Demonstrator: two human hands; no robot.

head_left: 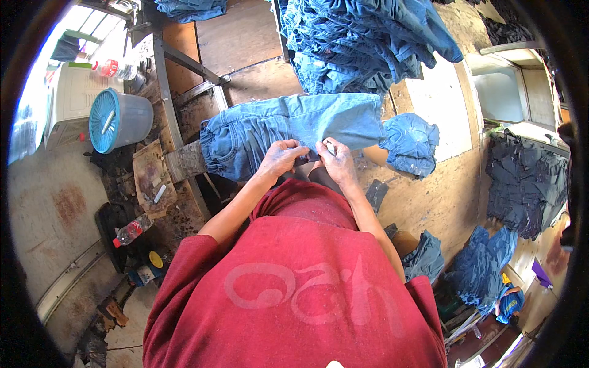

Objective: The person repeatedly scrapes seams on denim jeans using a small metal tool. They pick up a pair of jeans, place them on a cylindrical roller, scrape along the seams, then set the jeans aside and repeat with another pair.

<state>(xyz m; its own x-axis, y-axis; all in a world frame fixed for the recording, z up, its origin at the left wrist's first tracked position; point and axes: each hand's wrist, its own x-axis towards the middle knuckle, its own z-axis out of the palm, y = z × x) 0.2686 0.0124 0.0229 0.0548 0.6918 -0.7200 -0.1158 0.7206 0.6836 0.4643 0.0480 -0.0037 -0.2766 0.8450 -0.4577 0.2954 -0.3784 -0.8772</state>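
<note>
A pair of blue jeans (331,119) lies crosswise in front of me, pulled over a narrow wooden board (186,162) that sticks out at the waist end on the left. My left hand (283,158) is closed at the near edge of the jeans, its fingertips pinching the cloth. Just beside it, my right hand (338,164) is closed too, with a small whitish piece (331,147) between thumb and fingers; its kind is too small to tell. The fingertips of both hands almost meet. A bunched blue denim piece (412,145) sits at the right end of the jeans.
A tall pile of blue jeans (362,43) stands beyond. At left are a lidded plastic bucket (132,119), a red-labelled bottle (132,231) and a stained wooden board (153,178). Dark garments (527,184) hang at right; more denim (481,264) lies lower right, near another person (509,303).
</note>
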